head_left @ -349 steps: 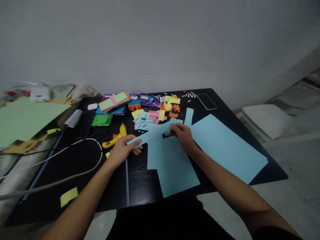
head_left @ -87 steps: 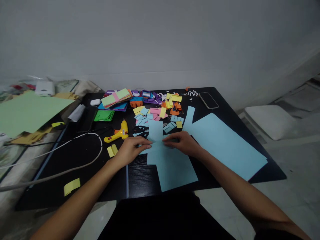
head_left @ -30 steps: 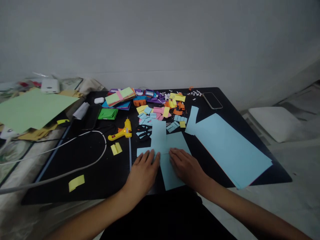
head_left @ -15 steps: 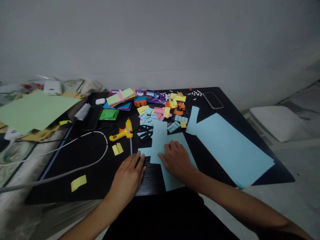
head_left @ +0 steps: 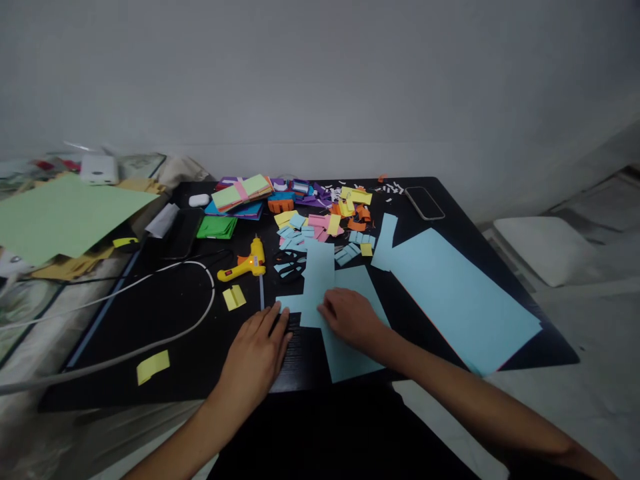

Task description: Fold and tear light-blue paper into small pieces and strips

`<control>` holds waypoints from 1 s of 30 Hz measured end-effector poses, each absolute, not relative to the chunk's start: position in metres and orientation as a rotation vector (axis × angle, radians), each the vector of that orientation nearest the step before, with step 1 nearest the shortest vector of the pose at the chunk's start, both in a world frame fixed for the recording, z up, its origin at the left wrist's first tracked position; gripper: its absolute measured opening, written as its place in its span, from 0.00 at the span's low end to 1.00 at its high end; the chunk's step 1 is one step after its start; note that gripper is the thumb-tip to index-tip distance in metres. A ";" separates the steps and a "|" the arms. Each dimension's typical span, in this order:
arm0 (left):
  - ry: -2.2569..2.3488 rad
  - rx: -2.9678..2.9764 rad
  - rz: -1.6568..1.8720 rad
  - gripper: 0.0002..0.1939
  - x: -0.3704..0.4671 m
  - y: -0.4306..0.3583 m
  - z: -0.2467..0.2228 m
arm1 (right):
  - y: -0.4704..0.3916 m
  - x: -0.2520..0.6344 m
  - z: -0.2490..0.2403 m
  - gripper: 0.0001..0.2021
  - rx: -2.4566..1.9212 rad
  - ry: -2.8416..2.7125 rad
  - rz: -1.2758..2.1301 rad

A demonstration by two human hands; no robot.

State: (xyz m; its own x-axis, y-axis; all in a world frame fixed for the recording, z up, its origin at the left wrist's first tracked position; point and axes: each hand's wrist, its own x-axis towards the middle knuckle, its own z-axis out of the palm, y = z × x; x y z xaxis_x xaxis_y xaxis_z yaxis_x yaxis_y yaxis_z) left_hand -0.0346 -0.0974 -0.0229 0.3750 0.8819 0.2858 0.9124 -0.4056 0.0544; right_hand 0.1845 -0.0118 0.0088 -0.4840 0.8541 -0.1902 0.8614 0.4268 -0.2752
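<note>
My left hand [head_left: 259, 350] lies flat on the black table, its fingers stretched, with the fingertips at the near edge of a small light-blue paper strip [head_left: 289, 304]. Beside it, an upright light-blue paper piece [head_left: 318, 267] overlaps a larger blue sheet [head_left: 350, 363]. Over these two papers rests my right hand [head_left: 353, 320], fingers curled inward; anything between them is hidden. Black-handled scissors [head_left: 290, 270] lie just beyond the small strip, partly under the upright piece. A yellow glue gun [head_left: 245, 263] lies left of the scissors, with a glue stick [head_left: 261, 292] below it.
Stacked blue sheets [head_left: 460, 300] and a loose blue strip [head_left: 386, 241] lie on the right. Behind are colourful folded papers [head_left: 325, 223], bundled papers [head_left: 243, 193] and a phone [head_left: 425, 203]. A white cable [head_left: 200, 319] loops across the left. Yellow paper pieces [head_left: 153, 366] lie nearby.
My right hand has curled its fingers inward, where before they were more spread over the blue paper. My left hand stays in place. The view has shifted slightly.
</note>
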 end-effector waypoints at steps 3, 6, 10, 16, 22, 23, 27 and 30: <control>-1.627 -2.491 -0.444 0.19 -0.035 -0.097 -0.024 | -0.014 0.216 0.008 0.10 1.719 2.573 -0.496; -1.594 -2.483 -0.448 0.19 -0.035 -0.096 -0.024 | -0.017 0.245 0.006 0.11 1.843 2.553 -0.466; -1.579 -2.486 -0.429 0.20 -0.036 -0.095 -0.025 | -0.018 0.268 0.006 0.13 1.930 2.562 -0.472; -1.652 -2.565 -0.508 0.18 -0.041 -0.091 -0.019 | -0.011 0.274 0.020 0.13 2.048 2.359 -0.548; -1.756 -2.613 -0.612 0.13 -0.034 -0.072 0.000 | -0.009 0.242 0.021 0.07 1.865 2.746 -0.775; -1.785 -2.665 -0.605 0.11 -0.028 -0.066 0.003 | -0.009 0.236 0.019 0.06 1.783 2.773 -0.807; -1.985 -2.886 -0.408 0.07 0.000 -0.044 0.007 | -0.008 0.218 0.009 0.05 1.628 2.744 -0.750; -2.067 -2.933 -0.353 0.07 0.013 -0.030 0.004 | -0.007 0.216 0.001 0.04 1.623 2.734 -0.674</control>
